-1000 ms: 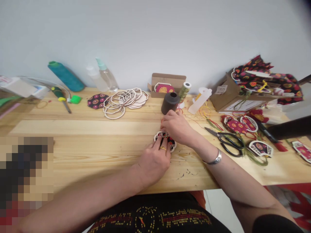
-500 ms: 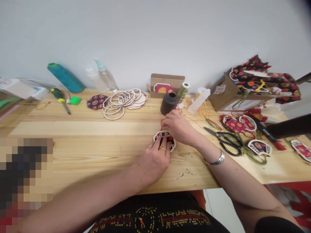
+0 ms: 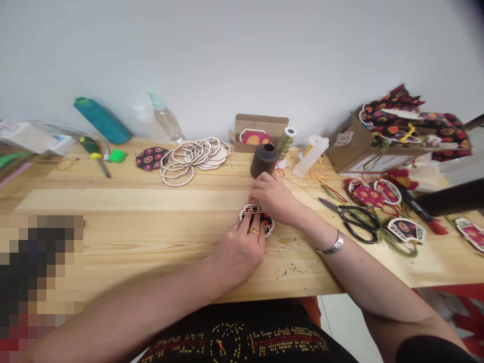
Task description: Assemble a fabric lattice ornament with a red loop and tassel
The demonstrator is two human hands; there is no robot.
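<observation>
A scalloped ornament with a pale wooden lattice rim and dark flowered fabric (image 3: 266, 223) lies on the table in front of me. My left hand (image 3: 242, 247) holds it down, fingers stretched across its face; the thumb is hidden. At the ornament's upper edge, my right hand (image 3: 273, 197) is closed with its fingers bent together. Whatever sits between those fingertips is hidden behind the hand. Just beyond them stands a black thread cone (image 3: 264, 160).
Wooden frames (image 3: 194, 156) lie in a pile at the back left. Black scissors (image 3: 357, 219) and finished ornaments (image 3: 406, 229) lie to the right. Behind are a small open box (image 3: 260, 121), a green thread spool (image 3: 287, 141) and a carton of fabric (image 3: 350, 143).
My right hand has shifted slightly toward me and left, and the red cord seen beside its fingers is now hidden. My left hand stays on the ornament.
</observation>
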